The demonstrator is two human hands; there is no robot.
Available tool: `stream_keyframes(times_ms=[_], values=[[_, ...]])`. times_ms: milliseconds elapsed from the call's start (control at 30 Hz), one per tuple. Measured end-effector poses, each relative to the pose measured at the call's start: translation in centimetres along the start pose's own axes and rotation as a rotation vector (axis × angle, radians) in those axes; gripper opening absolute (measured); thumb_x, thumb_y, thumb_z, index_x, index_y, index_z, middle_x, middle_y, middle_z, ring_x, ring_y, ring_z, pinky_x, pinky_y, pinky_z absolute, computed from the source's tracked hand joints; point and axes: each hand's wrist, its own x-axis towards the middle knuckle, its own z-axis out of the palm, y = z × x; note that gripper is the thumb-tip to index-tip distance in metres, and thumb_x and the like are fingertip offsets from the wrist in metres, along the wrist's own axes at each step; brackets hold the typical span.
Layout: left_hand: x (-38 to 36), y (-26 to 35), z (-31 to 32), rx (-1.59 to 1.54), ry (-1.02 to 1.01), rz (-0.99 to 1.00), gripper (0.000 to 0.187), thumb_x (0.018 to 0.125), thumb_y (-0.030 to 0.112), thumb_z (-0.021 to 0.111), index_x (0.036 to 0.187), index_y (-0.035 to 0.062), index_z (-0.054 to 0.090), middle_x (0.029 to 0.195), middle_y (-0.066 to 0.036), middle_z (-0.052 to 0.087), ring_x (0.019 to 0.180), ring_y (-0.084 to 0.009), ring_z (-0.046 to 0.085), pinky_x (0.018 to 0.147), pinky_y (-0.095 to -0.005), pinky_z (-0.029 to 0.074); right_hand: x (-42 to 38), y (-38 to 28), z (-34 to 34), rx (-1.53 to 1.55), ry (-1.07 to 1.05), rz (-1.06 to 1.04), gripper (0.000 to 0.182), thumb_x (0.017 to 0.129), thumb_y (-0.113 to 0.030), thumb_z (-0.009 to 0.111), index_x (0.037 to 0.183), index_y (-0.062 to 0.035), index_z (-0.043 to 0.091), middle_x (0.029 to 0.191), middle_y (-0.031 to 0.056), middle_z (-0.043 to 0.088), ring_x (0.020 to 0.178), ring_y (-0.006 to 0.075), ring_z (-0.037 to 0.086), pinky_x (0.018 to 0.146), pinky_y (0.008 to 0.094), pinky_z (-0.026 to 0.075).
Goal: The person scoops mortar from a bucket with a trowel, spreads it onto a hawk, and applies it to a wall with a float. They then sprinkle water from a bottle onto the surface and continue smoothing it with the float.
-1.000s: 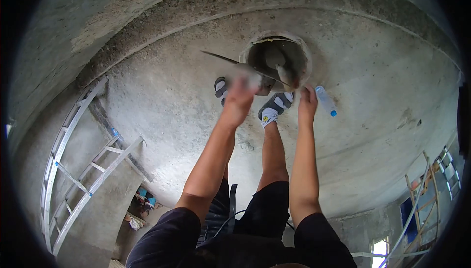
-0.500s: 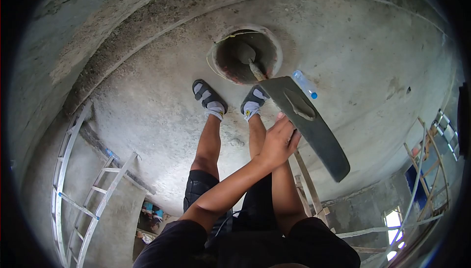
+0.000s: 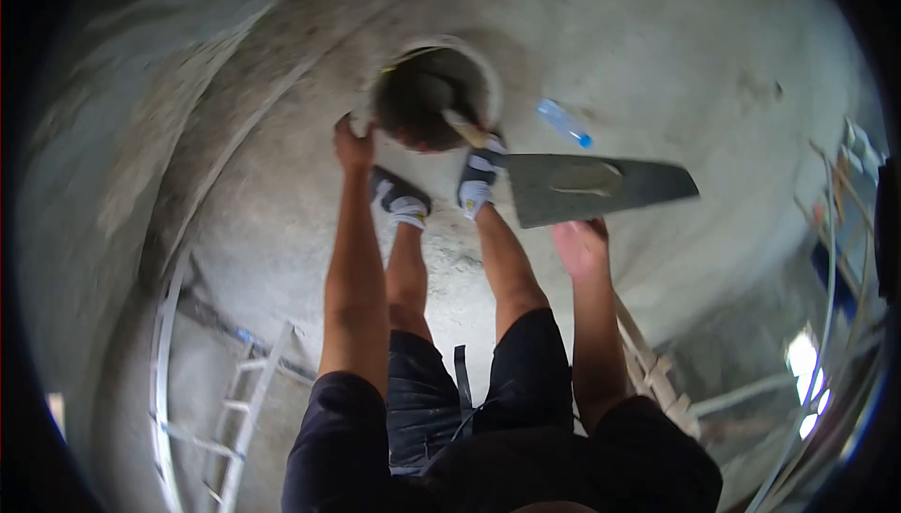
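Note:
A round bucket (image 3: 490, 81) stands on the floor beyond the feet, its inside dark. A trowel (image 3: 463, 125) leans in it, its handle towards the near right rim. My left hand (image 3: 354, 145) is closed at the bucket's near left edge; its fingertips are blurred. My right hand (image 3: 580, 243) grips a long dark board (image 3: 652, 184) from below, at its near edge. The board lies roughly level, wide end to the left, with a pale grey smear (image 3: 587, 178) on top that looks like mortar. Its grip underneath is hidden.
A clear plastic bottle (image 3: 563, 123) with a blue cap lies right of the bucket. My feet in sandals (image 3: 404, 196) stand just before the bucket. A metal ladder (image 3: 246, 419) is at the lower left, wooden poles (image 3: 751, 391) at the lower right.
My left hand has moved from near the board to the bucket's left edge. The board has turned from a steep slant to nearly sideways. The view has shifted and blurred.

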Motion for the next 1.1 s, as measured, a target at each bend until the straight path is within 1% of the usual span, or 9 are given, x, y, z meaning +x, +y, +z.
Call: stream_keyframes(times_ms=[133,200,267,467,567,667,733,933,1100], values=[[0.4,3.9,0.4,-0.570,-0.048,-0.121,0.031,0.085,0.028,0.060,0.085,-0.0029,0.056,0.071,-0.014,0.061,0.072,-0.0306,0.061,0.067,-0.0347,0.045,-1.3,-2.1,0.6,0.079,0.026,0.021,0.044,0.081,-0.010,0.053,0.125,-0.0065,0.049,0.126,0.0095,0.052,0.119,0.0228,0.047,0.100,0.0434,0.036],[-0.3,5.1,-2.2,-0.708,-0.304,-0.465,0.030,0.083,0.025,0.062,0.084,-0.0051,0.058,0.063,-0.009,0.055,0.065,-0.0195,0.054,0.063,-0.0333,0.043,-1.8,-2.6,1.0,0.251,0.075,0.132,0.041,0.083,-0.016,0.052,0.122,-0.0041,0.051,0.121,0.0090,0.055,0.116,0.0235,0.048,0.098,0.0407,0.037],[-1.9,4.9,-3.2,-0.574,-0.502,-0.284,0.030,0.081,0.024,0.063,0.083,-0.0062,0.060,0.059,-0.007,0.050,0.060,-0.0139,0.046,0.059,-0.0339,0.041,-2.5,-2.9,0.6,0.266,0.016,0.128,0.042,0.084,-0.022,0.050,0.122,-0.0029,0.050,0.118,0.0086,0.057,0.110,0.0239,0.053,0.095,0.0382,0.040],[-9.6,10.7,-20.5,-0.355,-0.297,-0.135,0.049,0.078,0.044,0.067,0.070,-0.0035,0.059,0.051,-0.013,0.055,0.049,-0.0117,0.053,0.045,-0.0316,0.041,-6.5,-7.7,8.7,0.061,0.084,0.088,0.051,0.086,-0.037,0.041,0.125,-0.0051,0.048,0.117,0.0097,0.056,0.107,0.0245,0.054,0.090,0.0394,0.044],[-14.1,13.0,-31.6,-0.189,-0.092,-0.062,0.056,0.073,0.050,0.069,0.062,-0.0016,0.051,0.050,-0.018,0.050,0.048,-0.0339,0.049,0.052,-0.0428,0.043,-8.6,-12.0,20.2,-0.115,-0.109,-0.068,0.053,0.089,-0.041,0.039,0.130,-0.0079,0.045,0.123,0.0073,0.053,0.113,0.0244,0.050,0.094,0.0391,0.041],[-17.8,14.7,-42.9,-0.402,-0.106,-0.260,0.060,0.071,0.052,0.071,0.054,-0.0026,0.053,0.048,-0.018,0.047,0.044,-0.0258,0.045,0.050,-0.0419,0.040,-11.7,-15.2,31.0,-0.149,-0.152,-0.213,0.053,0.090,-0.043,0.040,0.130,-0.0081,0.044,0.126,0.0057,0.050,0.116,0.0234,0.047,0.096,0.0373,0.039],[-18.6,15.2,-49.6,-0.351,-0.011,-0.161,0.062,0.070,0.053,0.071,0.053,-0.0030,0.052,0.047,-0.017,0.046,0.043,-0.0226,0.045,0.049,-0.0412,0.040,-12.9,-17.0,35.0,-0.156,-0.069,-0.233,0.053,0.091,-0.042,0.044,0.130,-0.0075,0.043,0.127,0.0042,0.049,0.118,0.0217,0.045,0.098,0.0349,0.036],[-20.1,13.3,-61.8,-0.311,0.205,-0.248,0.058,0.074,0.050,0.068,0.055,-0.0036,0.055,0.048,-0.017,0.049,0.043,-0.0246,0.046,0.050,-0.0410,0.039,-14.1,-18.4,48.4,-0.534,-0.023,-0.825,0.034,0.091,-0.035,0.053,0.104,-0.0045,0.057,0.090,0.0005,0.056,0.079,0.0117,0.049,0.069,0.0257,0.039],[-18.6,10.7,-65.6,-0.403,0.312,-0.279,0.060,0.076,0.049,0.068,0.053,-0.0039,0.050,0.047,-0.011,0.044,0.044,-0.0186,0.040,0.047,-0.0386,0.035,-13.7,-21.9,60.1,-1.046,-0.168,-1.423,0.027,0.083,-0.027,0.066,0.087,-0.0021,0.057,0.079,0.0052,0.058,0.078,0.0187,0.054,0.076,0.0302,0.040]])
